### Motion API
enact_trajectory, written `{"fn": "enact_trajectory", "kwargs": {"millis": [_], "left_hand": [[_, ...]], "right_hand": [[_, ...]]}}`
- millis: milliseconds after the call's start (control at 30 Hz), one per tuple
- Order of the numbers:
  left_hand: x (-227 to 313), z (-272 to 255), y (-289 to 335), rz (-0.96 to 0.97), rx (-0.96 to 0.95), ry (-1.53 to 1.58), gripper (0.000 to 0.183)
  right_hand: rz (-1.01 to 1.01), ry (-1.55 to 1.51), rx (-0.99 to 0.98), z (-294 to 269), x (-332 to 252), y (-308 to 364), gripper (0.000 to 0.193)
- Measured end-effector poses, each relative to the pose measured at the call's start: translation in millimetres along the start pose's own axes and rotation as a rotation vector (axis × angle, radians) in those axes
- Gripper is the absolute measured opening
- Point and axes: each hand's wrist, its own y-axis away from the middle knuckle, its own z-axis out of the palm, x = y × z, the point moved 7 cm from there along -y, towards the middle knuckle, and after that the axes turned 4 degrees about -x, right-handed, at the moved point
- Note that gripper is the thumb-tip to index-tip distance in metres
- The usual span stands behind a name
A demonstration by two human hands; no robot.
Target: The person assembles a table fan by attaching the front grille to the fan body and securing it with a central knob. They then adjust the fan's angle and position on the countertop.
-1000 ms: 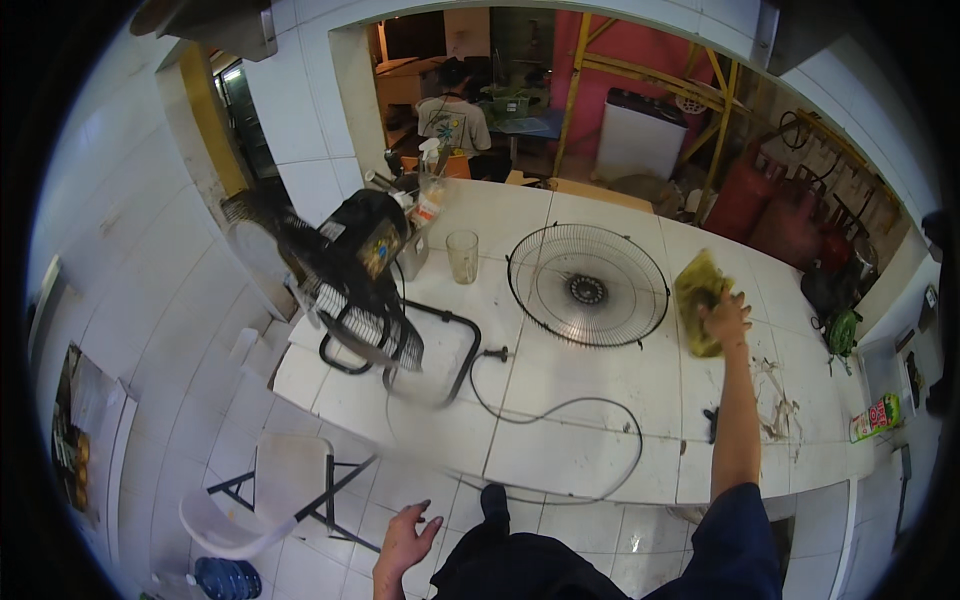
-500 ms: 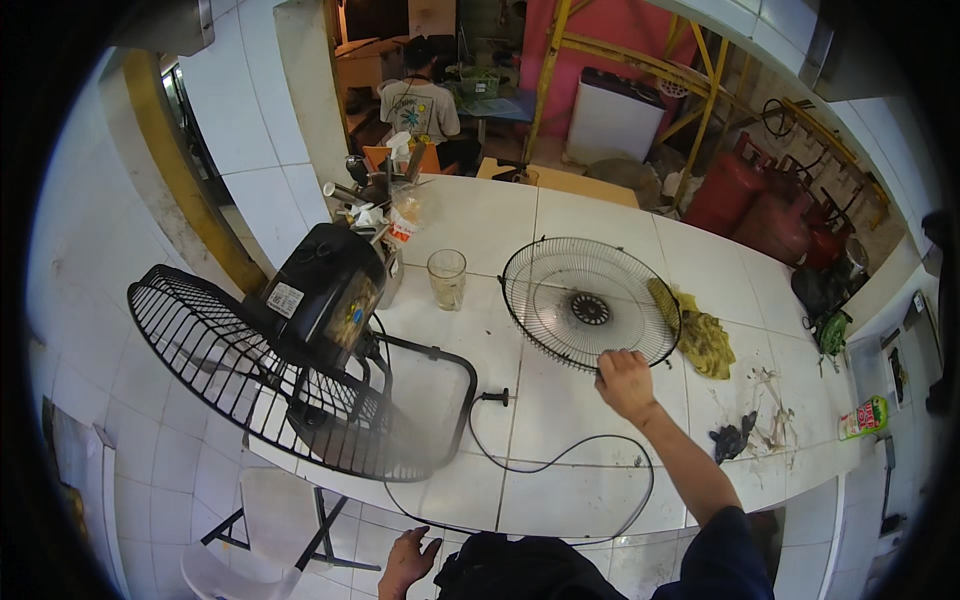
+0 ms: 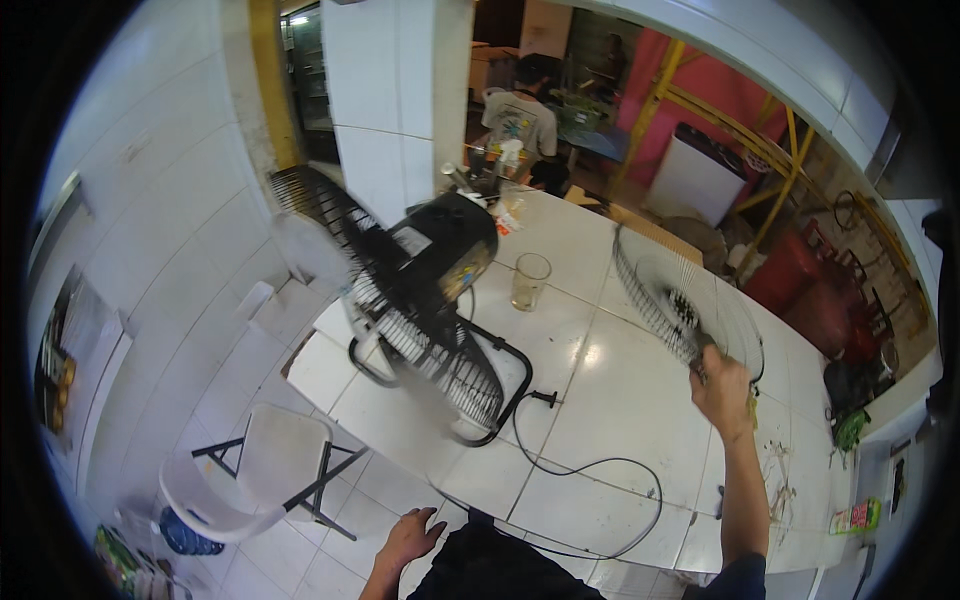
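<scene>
My right hand [image 3: 722,395] grips the near rim of a round black wire fan guard [image 3: 655,300], which is tilted up off the white tiled table [image 3: 590,440]. To its left stands a black fan [image 3: 450,240] on a tubular stand, its other cage facing left and its blades blurred. The fan's black cord [image 3: 600,467] loops over the table, with the plug [image 3: 545,398] beside the stand. My left hand [image 3: 408,537] hangs by the table's front edge, fingers loosely apart and holding nothing. A yellow-green cloth [image 3: 752,408] is mostly hidden behind my right hand and the guard.
A glass mug [image 3: 530,282] stands behind the fan. At the right lie debris [image 3: 780,485] and a green packet [image 3: 856,516]. A white folding chair [image 3: 285,450] is at the left. Beyond the table are a seated person [image 3: 520,120] and red gas cylinders [image 3: 805,275].
My right hand has lifted and tilted the fan guard, moving it to the right. The view has swung left. My left hand remains low by the table edge.
</scene>
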Motion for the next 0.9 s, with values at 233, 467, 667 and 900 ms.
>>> {"fn": "enact_trajectory", "kwargs": {"millis": [233, 467, 667, 900], "left_hand": [[-15.3, 13.6, 62.2, 0.026, 0.133, -0.004, 0.052], [-53.7, 37.5, 146.9, -0.026, 0.16, 0.046, 0.053], [-98.5, 45.7, 234.2, -0.108, 0.298, 0.075, 0.053], [-129.8, 28.0, 270.2, -0.15, 0.357, 0.167, 0.054]], "right_hand": [[-0.042, 0.053, -0.174, -8.6, -32.0, 57.3, 0.031], [-0.109, 0.009, -0.169, -16.7, -60.2, 107.6, 0.028], [0.039, -0.145, 0.009, -66.8, -64.8, 138.8, 0.025], [0.222, -0.421, 0.429, -162.1, -57.0, 225.1, 0.027]]}}
